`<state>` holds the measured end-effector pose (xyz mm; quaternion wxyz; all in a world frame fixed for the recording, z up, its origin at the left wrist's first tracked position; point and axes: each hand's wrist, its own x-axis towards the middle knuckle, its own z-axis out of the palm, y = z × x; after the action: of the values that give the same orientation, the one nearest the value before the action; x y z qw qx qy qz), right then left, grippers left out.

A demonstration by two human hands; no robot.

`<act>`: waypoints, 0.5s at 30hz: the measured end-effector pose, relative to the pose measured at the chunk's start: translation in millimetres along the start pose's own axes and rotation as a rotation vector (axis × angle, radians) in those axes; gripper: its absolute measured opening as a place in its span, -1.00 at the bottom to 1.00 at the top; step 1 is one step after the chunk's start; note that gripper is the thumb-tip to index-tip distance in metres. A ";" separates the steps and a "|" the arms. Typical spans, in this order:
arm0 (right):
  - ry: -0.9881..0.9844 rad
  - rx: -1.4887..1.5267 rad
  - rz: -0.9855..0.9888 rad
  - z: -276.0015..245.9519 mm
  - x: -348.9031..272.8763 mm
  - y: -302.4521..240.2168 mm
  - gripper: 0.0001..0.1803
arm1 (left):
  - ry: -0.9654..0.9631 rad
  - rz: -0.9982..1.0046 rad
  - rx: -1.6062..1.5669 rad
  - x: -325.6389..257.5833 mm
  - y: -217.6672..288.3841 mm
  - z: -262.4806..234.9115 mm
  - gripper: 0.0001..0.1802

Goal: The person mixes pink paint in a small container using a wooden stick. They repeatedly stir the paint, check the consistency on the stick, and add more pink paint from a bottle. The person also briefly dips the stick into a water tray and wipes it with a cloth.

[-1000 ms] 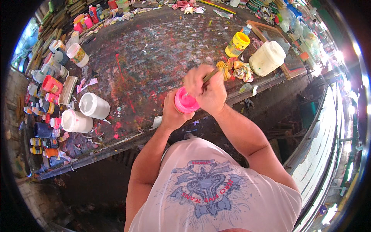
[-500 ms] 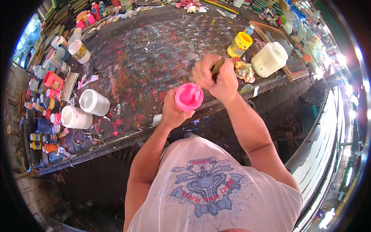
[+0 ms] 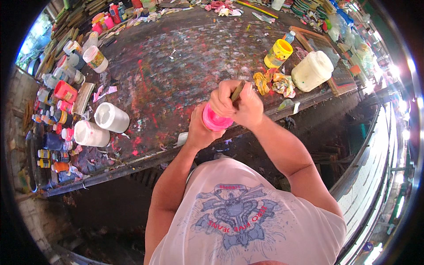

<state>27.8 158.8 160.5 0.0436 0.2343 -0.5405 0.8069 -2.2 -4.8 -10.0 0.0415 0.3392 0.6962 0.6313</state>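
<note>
Holding a stick (image 3: 239,89), the right grip (image 3: 240,106) partly hides the pink jar (image 3: 215,122).

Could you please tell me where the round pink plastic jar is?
Near the head view's centre, the round pink plastic jar is in the left hand, partly under the right hand.

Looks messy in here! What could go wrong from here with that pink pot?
Spill: the open pink pot is held in the left hand near the front edge of the table. If that grip slipped, its pink contents might run over the edge or onto the pale shirt.

Splash: the right hand holds a brown stick-like tool over the pot's mouth, so a jerky move could flick pink onto the fingers.
</note>
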 end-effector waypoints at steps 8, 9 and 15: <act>0.002 -0.093 -0.166 8.3 9.6 4.2 -0.18 | 0.027 0.022 -0.014 3.3 -2.8 2.0 0.01; 0.005 -0.170 -0.196 8.8 9.9 10.7 -0.21 | 0.031 0.025 -0.002 2.4 0.1 2.0 0.01; 0.374 -0.454 -0.123 5.5 -2.1 0.3 -0.33 | 0.074 0.113 0.092 5.2 15.6 4.8 -0.02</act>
<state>31.4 154.2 160.9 0.2426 0.0982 -0.6743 0.6905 2.7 1.7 5.2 -0.0357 0.3559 0.7053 0.6120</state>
